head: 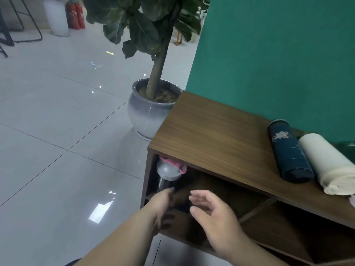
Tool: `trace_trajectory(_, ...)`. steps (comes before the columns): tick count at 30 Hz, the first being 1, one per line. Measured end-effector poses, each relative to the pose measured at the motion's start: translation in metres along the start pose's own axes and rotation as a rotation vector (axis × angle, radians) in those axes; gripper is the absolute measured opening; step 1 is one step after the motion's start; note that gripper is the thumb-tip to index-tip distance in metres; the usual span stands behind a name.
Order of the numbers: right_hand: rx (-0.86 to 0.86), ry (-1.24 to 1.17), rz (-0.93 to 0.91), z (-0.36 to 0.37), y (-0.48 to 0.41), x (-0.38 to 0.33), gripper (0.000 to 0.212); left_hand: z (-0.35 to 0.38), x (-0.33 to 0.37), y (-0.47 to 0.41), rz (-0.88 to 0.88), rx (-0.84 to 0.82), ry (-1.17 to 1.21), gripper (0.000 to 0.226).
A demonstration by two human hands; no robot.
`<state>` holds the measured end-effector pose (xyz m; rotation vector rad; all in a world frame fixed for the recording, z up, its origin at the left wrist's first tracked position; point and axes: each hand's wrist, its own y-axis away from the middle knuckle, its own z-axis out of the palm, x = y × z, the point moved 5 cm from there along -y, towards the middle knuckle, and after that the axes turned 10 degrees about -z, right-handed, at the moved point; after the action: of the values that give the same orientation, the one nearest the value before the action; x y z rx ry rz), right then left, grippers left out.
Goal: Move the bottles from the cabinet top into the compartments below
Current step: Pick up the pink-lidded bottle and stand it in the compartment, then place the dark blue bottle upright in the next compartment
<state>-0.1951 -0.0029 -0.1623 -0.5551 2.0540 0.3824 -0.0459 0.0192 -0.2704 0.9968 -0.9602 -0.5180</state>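
A bottle with a grey lid and pink strap (169, 169) stands upright at the front left of the cabinet's upper left compartment (221, 191). My left hand (163, 204) is wrapped around its dark lower body, thumb against its side. Just to the right, my right hand (213, 214) hovers in front of the same compartment with its fingers spread and nothing in it. On the wooden cabinet top (211, 135), near the green wall, are a dark blue bottle (290, 152) and a cream bottle (328, 164) side by side.
A large potted plant (151, 112) stands on the tiled floor right beside the cabinet's left end. The green wall (278, 54) backs the cabinet. A lower right compartment (284, 227) is open. Chair legs and red fire extinguishers (76, 14) are far off.
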Motion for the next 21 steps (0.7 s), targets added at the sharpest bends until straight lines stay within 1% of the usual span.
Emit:
trace_trajectory(1,0.070,0.064,-0.062,-0.022,0.005,-0.013,0.032,0.007,-0.001,0.006,0.014,-0.043,0.008,0.052)
trace_trajectory(3,0.277,0.245,-0.188,-0.073,0.011,-0.043,0.029,0.020,-0.001,0.023,0.051,-0.113,0.030,0.045)
trace_trajectory(5,0.474,0.451,-0.254,-0.122,0.013,-0.061,0.034,0.028,-0.004,0.038,0.087,-0.149,0.048,0.041)
trace_trajectory(6,0.541,0.544,-0.226,-0.143,0.010,-0.064,0.043,0.031,-0.006,0.043,0.098,-0.159,0.046,0.041)
trace_trajectory(8,0.610,0.679,-0.098,-0.176,-0.001,-0.056,0.063,0.037,-0.012,0.051,0.104,-0.181,0.033,0.043)
trace_trajectory(9,0.624,0.691,-0.029,-0.188,-0.005,-0.051,0.070,0.040,-0.016,0.054,0.097,-0.190,0.026,0.043)
trace_trajectory(11,0.638,0.635,0.081,-0.201,-0.015,-0.039,0.077,0.044,-0.023,0.056,0.069,-0.202,0.017,0.044)
trace_trajectory(13,0.609,0.625,0.169,-0.205,-0.024,-0.028,0.080,0.047,-0.031,0.057,0.039,-0.193,0.023,0.045)
trace_trajectory(15,0.564,0.638,0.243,-0.205,-0.030,-0.021,0.077,0.051,-0.037,0.059,0.040,-0.183,0.018,0.045)
trace_trajectory(18,0.526,0.664,0.282,-0.203,-0.031,-0.015,0.069,0.054,-0.044,0.062,0.060,-0.183,-0.035,0.046)
trace_trajectory(21,0.500,0.681,0.222,-0.197,-0.020,-0.019,0.073,0.054,-0.046,0.067,0.089,-0.202,-0.030,0.048)
